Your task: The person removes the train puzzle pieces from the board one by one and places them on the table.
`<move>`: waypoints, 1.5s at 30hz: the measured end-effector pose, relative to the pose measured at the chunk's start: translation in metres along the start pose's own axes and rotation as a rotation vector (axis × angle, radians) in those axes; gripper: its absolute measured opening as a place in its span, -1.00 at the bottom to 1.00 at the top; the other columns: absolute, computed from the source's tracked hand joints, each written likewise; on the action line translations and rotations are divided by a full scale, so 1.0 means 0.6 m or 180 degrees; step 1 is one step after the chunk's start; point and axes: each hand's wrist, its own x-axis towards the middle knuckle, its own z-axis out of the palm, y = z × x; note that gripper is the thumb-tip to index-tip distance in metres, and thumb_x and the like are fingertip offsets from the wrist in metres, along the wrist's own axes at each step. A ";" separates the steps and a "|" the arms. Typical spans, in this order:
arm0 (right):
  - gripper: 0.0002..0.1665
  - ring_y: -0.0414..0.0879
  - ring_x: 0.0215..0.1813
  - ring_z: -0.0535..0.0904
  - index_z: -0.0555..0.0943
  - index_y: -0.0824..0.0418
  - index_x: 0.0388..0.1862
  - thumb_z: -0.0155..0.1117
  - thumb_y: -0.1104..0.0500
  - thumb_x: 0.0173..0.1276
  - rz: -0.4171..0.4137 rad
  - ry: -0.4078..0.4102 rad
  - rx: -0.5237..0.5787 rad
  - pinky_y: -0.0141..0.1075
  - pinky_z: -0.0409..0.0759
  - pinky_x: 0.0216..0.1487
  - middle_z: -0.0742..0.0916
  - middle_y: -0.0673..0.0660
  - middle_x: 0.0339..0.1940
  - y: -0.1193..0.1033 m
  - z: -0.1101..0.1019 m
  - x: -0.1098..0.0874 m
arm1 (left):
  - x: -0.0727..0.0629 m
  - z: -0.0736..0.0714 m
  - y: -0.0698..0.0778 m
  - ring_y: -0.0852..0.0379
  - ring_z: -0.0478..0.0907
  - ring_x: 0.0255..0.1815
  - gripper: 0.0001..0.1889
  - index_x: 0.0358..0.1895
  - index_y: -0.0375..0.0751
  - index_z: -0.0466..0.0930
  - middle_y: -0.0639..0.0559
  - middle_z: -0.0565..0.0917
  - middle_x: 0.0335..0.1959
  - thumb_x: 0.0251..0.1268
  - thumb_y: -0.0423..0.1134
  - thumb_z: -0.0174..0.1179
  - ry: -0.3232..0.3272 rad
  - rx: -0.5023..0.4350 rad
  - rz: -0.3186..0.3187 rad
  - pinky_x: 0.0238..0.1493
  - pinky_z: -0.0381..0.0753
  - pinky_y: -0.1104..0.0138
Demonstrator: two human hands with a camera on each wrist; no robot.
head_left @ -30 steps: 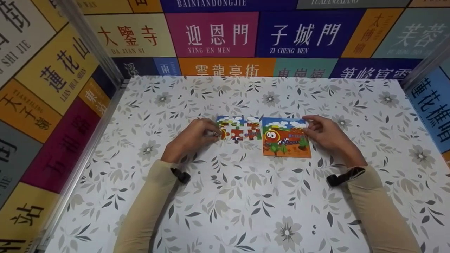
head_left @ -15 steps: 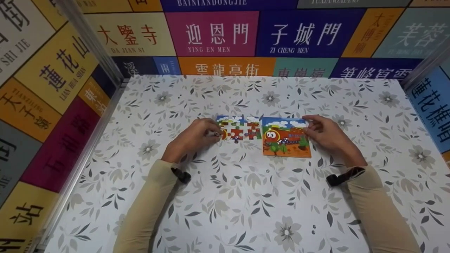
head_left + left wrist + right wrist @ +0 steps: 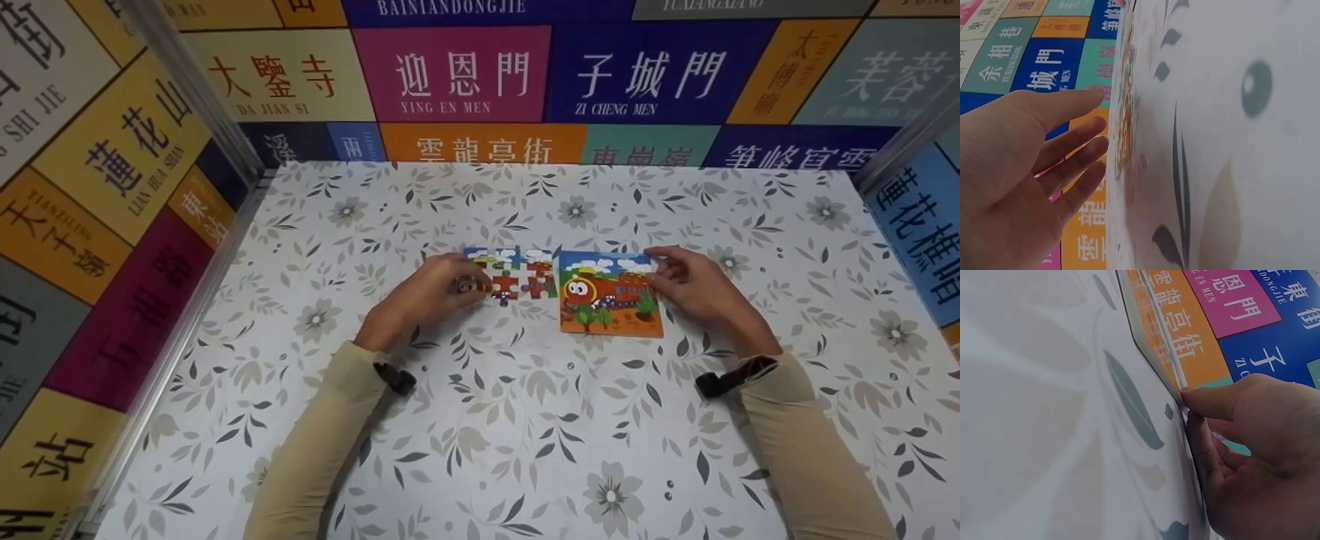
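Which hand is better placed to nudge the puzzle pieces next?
Probably the left hand: it is right at the left side of the puzzle pieces. The right hand pinches the right edge of the picture card, which sits between it and the pieces.

Free counter is stretching in front of the picture card, between the sleeves. Puzzle pieces are crowding the card's left, leaving barely a gap; left hand is blocking past them. Right hand is obstructing the card's right edge. Behind the card, free counter is running to the sign wall.
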 end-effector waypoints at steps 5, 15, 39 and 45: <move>-0.35 0.05 0.15 0.67 0.45 0.09 0.64 0.24 -0.06 0.70 -0.0029 0.0014 -0.0011 -0.39 0.56 0.07 0.70 0.22 0.12 0.000 0.001 -0.001 | 0.006 0.014 0.021 -0.02 0.67 0.20 -0.78 0.15 -0.11 0.82 -0.03 0.78 0.12 0.56 -0.24 0.35 -0.0104 0.0011 0.0134 0.23 0.68 0.06; -0.36 0.03 0.11 0.66 0.46 0.12 0.63 0.25 -0.02 0.69 -0.0041 0.0038 0.0012 -0.52 0.51 0.00 0.71 0.23 0.11 -0.005 0.003 0.000 | 0.015 0.038 0.053 -0.01 0.62 0.27 -0.72 0.21 -0.12 0.79 -0.01 0.75 0.18 0.54 -0.20 0.38 -0.0188 0.0162 0.0495 0.36 0.59 0.06; -0.39 0.04 0.09 0.66 0.50 0.14 0.60 0.28 0.02 0.68 -0.0104 0.0063 -0.0050 -0.42 0.54 0.02 0.71 0.23 0.03 -0.006 0.001 0.003 | 0.069 0.119 0.138 0.10 0.60 0.27 -0.69 0.25 -0.04 0.78 0.04 0.71 0.23 0.54 -0.15 0.36 -0.0551 0.0377 0.0852 0.31 0.61 0.27; -0.38 0.08 0.13 0.67 0.49 0.12 0.61 0.28 0.00 0.68 -0.0050 0.0054 -0.0031 -0.20 0.57 0.11 0.71 0.24 0.06 -0.006 0.003 0.002 | 0.093 0.131 0.156 0.11 0.61 0.27 -0.68 0.28 -0.03 0.76 0.04 0.70 0.26 0.56 -0.16 0.35 -0.0645 0.0293 0.0756 0.27 0.61 0.30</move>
